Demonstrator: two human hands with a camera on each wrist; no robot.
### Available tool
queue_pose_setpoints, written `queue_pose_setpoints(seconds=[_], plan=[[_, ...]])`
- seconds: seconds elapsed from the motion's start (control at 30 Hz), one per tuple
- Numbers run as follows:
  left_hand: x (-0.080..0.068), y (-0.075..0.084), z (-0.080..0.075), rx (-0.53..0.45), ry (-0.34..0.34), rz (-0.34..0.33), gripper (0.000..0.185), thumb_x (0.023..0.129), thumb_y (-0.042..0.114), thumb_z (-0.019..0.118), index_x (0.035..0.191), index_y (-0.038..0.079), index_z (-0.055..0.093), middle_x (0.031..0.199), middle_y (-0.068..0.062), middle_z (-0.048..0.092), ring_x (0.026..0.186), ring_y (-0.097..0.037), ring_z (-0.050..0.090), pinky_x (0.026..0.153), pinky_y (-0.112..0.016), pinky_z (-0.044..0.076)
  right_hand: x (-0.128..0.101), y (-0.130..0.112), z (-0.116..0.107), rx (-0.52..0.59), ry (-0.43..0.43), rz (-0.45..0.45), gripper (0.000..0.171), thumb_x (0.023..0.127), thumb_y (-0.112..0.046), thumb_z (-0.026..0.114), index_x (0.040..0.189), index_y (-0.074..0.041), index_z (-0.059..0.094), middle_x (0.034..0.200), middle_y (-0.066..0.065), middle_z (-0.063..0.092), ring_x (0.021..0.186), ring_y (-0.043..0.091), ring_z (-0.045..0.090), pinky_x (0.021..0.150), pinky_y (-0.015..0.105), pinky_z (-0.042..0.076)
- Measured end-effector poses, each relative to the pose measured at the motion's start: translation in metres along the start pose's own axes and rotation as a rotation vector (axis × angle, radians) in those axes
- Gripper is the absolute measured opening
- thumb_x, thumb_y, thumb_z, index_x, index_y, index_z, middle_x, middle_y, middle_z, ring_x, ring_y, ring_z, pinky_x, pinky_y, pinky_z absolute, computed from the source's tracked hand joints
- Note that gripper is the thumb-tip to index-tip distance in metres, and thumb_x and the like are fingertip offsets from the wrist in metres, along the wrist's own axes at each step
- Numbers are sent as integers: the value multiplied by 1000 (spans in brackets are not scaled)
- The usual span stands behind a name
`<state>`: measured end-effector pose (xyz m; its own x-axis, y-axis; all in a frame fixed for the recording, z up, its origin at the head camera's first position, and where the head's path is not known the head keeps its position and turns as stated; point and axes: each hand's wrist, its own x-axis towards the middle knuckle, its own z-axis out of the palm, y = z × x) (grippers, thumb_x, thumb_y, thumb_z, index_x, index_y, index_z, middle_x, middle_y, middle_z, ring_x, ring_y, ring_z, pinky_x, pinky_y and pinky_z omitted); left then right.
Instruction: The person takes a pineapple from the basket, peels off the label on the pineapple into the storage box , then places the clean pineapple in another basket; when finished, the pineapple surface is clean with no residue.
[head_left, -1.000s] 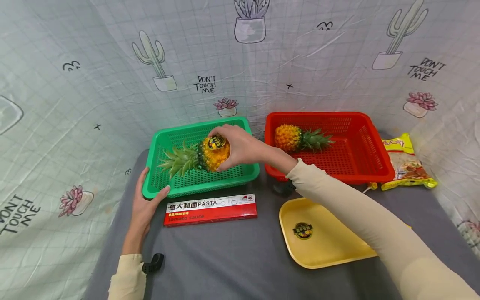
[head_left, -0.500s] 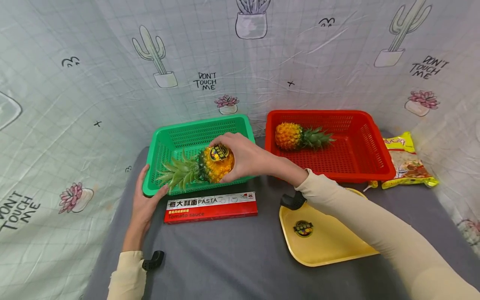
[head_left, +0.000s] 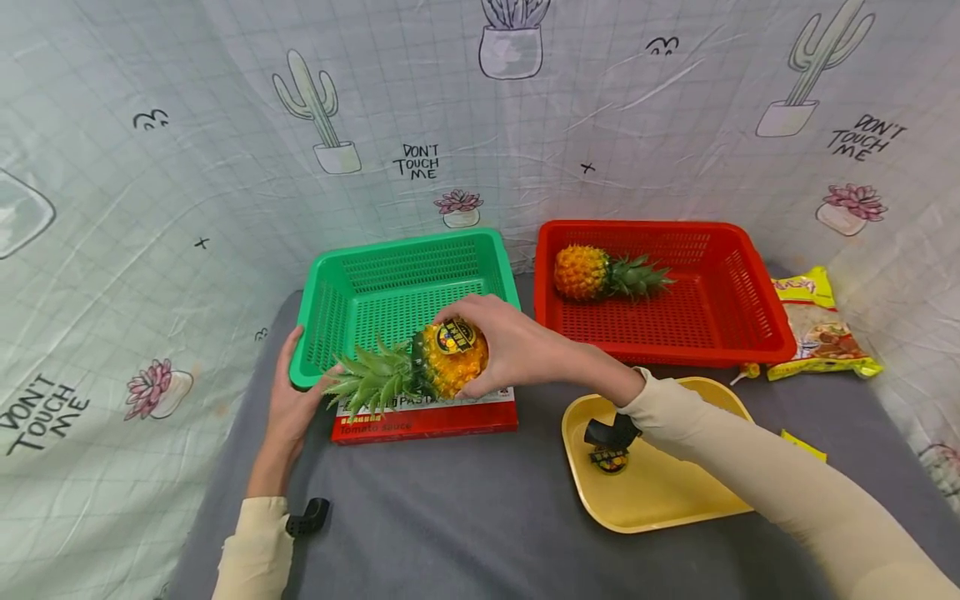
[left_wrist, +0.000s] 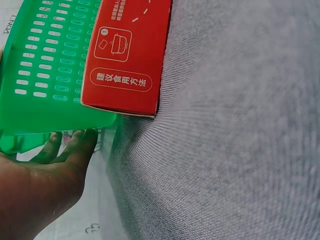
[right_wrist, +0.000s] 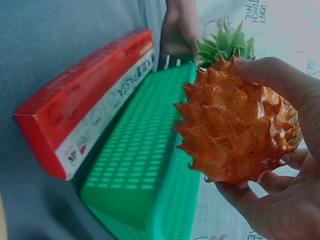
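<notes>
My right hand point(head_left: 517, 346) grips a small orange pineapple point(head_left: 453, 367) by its body, thumb and fingers round it. A black and gold sticker is on the fruit, and its green crown points left. The pineapple overlaps the front rim of the green basket point(head_left: 420, 242) and the pasta box point(head_left: 427, 425) in the head view; the right wrist view shows it above the basket's rim. My left hand point(head_left: 288, 408) holds the basket's front left corner, its fingers point(left_wrist: 82, 150) against the wall. No fruit shows in the green basket.
A red basket point(head_left: 667, 354) at the back right holds another pineapple point(head_left: 583, 273). Right of it lies a yellow food packet point(head_left: 813, 325), with a lollipop point(head_left: 748, 372) by the basket's front. A yellow tray point(head_left: 645, 500) sits under my right forearm.
My right hand has lifted the pineapple out of the green basket, bringing it toward me and slightly right, over the pasta box. The left hand stays at the basket's corner.
</notes>
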<state>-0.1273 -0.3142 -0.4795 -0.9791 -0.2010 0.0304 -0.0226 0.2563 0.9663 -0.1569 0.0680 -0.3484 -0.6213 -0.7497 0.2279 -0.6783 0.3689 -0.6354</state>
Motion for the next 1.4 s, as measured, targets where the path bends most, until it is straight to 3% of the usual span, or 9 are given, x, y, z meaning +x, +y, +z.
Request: queue_pose_setpoints(seconds=[0.1,0.2,0.6,0.73,0.87,1.1,1.4], plan=[[0,0,0,1,-3,-5,95,95,24,83,167,47,24,173,4,16,154,-28,24,112,-53,34,-5,3,3,15,-9,7,85,73,-32,98,144,-11,58,139,3,58,125,22,48,101,42,46],[-2,-2,0,4,-5,-8,96,95,25,83,167,47,23,173,5,15,155,-29,22,114,-58,31,-11,6,5,39,-19,14,84,73,-32,98,144,-10,58,137,2,58,122,19,50,99,40,48],[-5,-5,1,-26,-9,-18,95,96,22,82,167,47,23,171,-6,22,148,-30,32,99,-28,42,-42,6,23,96,-55,47,85,72,-35,98,144,-15,57,138,-3,57,121,15,50,95,36,52],[-6,-5,1,-46,-8,-12,95,95,20,83,167,46,25,170,-7,24,147,-29,34,96,-23,43,-51,6,28,100,-66,64,86,71,-35,99,144,-15,57,137,-4,56,121,15,50,96,37,52],[-5,-4,2,-55,-2,-14,96,95,20,83,167,46,25,170,-6,25,147,-28,34,102,-27,42,-57,7,33,111,-79,69,84,71,-34,98,143,-16,58,138,-4,56,122,15,49,97,38,52],[-4,-1,2,-5,6,-22,96,95,25,83,166,49,23,172,0,19,152,-28,27,113,-52,33,-68,12,44,115,-93,114,86,71,-37,99,144,-19,58,135,-7,56,119,14,50,94,37,52],[-2,1,2,-18,3,-16,96,95,23,83,166,48,24,172,-3,20,151,-28,29,111,-44,36,-76,14,58,126,-104,142,84,69,-37,99,142,-20,59,133,-8,57,118,15,51,96,39,51]])
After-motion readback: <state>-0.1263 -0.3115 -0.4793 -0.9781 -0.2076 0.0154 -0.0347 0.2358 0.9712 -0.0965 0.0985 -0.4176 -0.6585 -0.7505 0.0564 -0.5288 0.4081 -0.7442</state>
